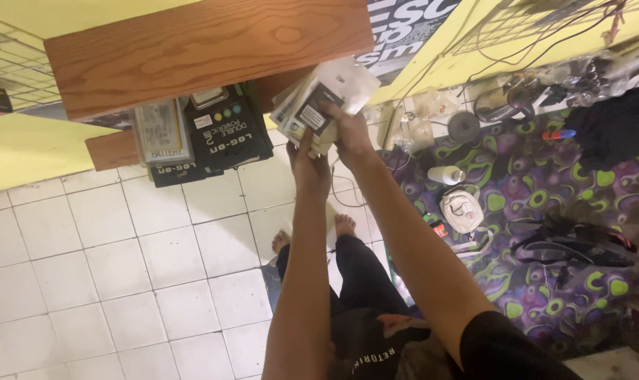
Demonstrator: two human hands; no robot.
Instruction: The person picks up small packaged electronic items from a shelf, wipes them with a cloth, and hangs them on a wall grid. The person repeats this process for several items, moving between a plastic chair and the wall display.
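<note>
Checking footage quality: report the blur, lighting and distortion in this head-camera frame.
Head view: soft, slightly smeared focus throughout; even indoor light with no harsh glare; both hands, left hand and right hand, and the packets look blurred; wide-angle tilt skews the wooden shelf.

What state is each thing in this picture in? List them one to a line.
Left hand: raised, gripping the stack of packets from below.
Right hand: raised, gripping the same stack.
Stack of packets: held up in both hands, by the wooden shelf.
Black boxes: resting on the shelf.
White bottle: lying on its side on the patterned mat.
Small white bag: resting on the mat.
</note>
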